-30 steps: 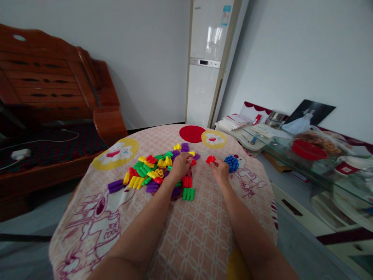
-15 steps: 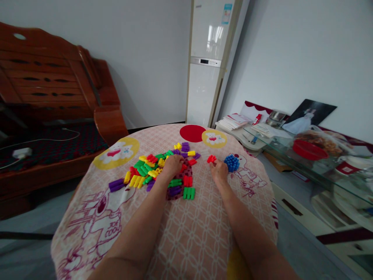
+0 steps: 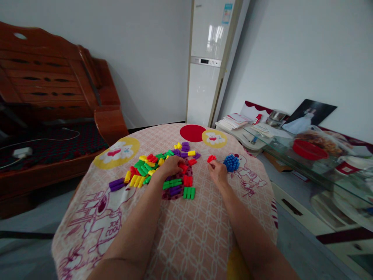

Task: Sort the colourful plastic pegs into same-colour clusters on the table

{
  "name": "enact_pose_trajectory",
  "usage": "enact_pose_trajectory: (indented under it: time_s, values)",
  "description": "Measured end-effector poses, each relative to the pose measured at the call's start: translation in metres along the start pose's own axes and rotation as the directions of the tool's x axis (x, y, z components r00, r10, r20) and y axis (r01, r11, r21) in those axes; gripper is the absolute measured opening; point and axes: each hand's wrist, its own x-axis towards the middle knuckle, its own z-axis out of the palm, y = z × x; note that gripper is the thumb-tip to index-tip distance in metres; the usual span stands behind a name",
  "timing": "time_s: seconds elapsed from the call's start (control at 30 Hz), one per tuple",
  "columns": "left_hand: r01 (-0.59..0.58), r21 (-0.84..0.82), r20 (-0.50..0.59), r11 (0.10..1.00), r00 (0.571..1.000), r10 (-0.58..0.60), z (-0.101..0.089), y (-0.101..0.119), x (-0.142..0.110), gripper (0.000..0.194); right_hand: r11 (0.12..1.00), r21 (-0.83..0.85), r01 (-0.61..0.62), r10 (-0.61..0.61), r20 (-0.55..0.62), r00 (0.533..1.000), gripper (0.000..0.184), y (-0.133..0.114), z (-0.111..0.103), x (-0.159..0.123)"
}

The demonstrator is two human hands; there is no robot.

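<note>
Over the pile of plastic building blocks (image 3: 143,168), in red, green, yellow and purple, my left hand (image 3: 170,167) is closed, its fingertips on a red block (image 3: 183,167). My right hand (image 3: 218,172) pinches a small cluster of joined red blocks (image 3: 211,158) just above the cloth. Right beside that hand lies a round blue cluster of joined blocks (image 3: 231,163). Loose green blocks (image 3: 189,193) and red blocks (image 3: 188,180) lie between my hands, on the near right side of the pile. The fingers of my left hand hide part of the pile.
A patterned cloth covers the round table (image 3: 198,233). To the right stands a glass-topped cabinet (image 3: 279,146) with papers, a red bowl (image 3: 310,150) and a photo (image 3: 309,114). A wooden bench (image 3: 52,85) is at the left, a tall white appliance (image 3: 205,89) behind.
My left hand has drawn slightly back and to the left, with a red block now at its fingertips. My right hand has barely shifted and keeps the red cluster.
</note>
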Motion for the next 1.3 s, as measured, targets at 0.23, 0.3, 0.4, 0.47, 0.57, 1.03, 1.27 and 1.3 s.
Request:
enact_pose_trajectory:
  time_s: [0.23,0.3,0.4,0.47,0.57,1.03,1.27,1.3]
  values:
    - [-0.038,-0.395,-0.080,0.918,0.997,0.007,0.012,0.009,0.008,0.032,0.985,0.137,0.104,-0.117,0.088,0.989,0.014,-0.011,0.000,-0.002]
    - [-0.047,-0.468,-0.109,0.882,0.994,-0.005,0.018,0.015,0.012,0.035,0.980,0.174,0.095,-0.114,0.103,0.988,0.014,-0.013,-0.002,-0.002]
    - [-0.069,-0.422,-0.208,0.904,0.978,-0.022,0.025,0.026,0.014,0.032,0.972,0.222,0.076,-0.106,0.127,0.986,0.013,-0.015,-0.005,-0.001]
    - [-0.067,-0.339,-0.259,0.938,0.966,-0.025,0.028,0.036,0.013,0.028,0.968,0.239,0.072,-0.114,0.167,0.979,0.016,-0.016,-0.006,-0.001]
    - [-0.061,-0.258,-0.244,0.964,0.970,-0.004,0.029,0.051,0.009,0.022,0.976,0.198,0.087,-0.136,0.248,0.959,0.023,-0.019,-0.007,-0.002]
    - [-0.066,-0.502,-0.109,0.862,0.994,0.012,0.059,0.051,0.019,0.044,0.961,-0.271,0.058,0.025,0.295,0.955,0.029,-0.032,-0.020,-0.003]
    - [-0.003,-0.751,0.025,0.660,0.999,0.033,0.064,0.050,0.020,0.047,0.953,-0.303,0.021,0.050,0.223,0.974,0.028,-0.027,-0.013,-0.003]
    - [0.007,-0.756,0.029,0.655,0.999,0.023,0.063,0.050,0.020,0.047,0.953,-0.302,0.008,0.057,0.206,0.977,0.028,-0.027,-0.012,-0.003]
